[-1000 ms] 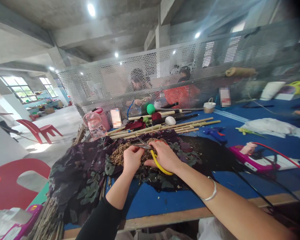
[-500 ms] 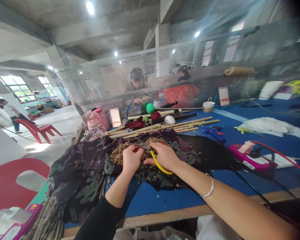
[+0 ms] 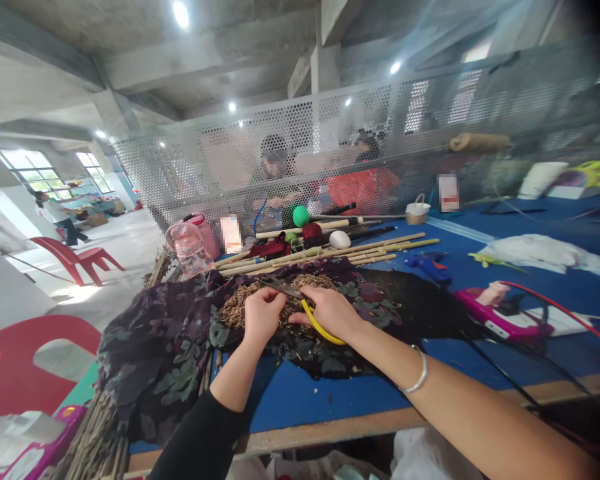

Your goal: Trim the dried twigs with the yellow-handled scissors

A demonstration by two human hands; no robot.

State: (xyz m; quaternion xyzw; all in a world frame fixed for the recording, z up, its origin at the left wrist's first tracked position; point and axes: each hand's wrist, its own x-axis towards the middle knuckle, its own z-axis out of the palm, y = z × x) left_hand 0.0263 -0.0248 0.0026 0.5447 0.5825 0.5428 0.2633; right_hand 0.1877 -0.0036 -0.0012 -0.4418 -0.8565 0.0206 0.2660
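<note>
My right hand (image 3: 333, 312) is closed round yellow-handled scissors (image 3: 323, 328), whose dark blades point left towards my other hand. My left hand (image 3: 264, 310) is pinched just left of the blades; what its fingertips hold is too small to name. Beneath both hands lies a heap of small brown dried plant bits (image 3: 235, 305). The heap rests on a dark floral cloth (image 3: 165, 347) spread over the blue table (image 3: 285, 397).
Behind the heap lie bamboo sticks (image 3: 370, 253), a green ball (image 3: 301, 215) and a white ball (image 3: 339, 239). A pink power strip (image 3: 500, 320) and blue glue gun (image 3: 433, 268) sit right. A perforated metal screen (image 3: 205, 160) stands behind, with two people beyond it.
My hands stay almost in place over the heap, the scissors shifting only slightly. In the far left background, a walking person has moved to the right.
</note>
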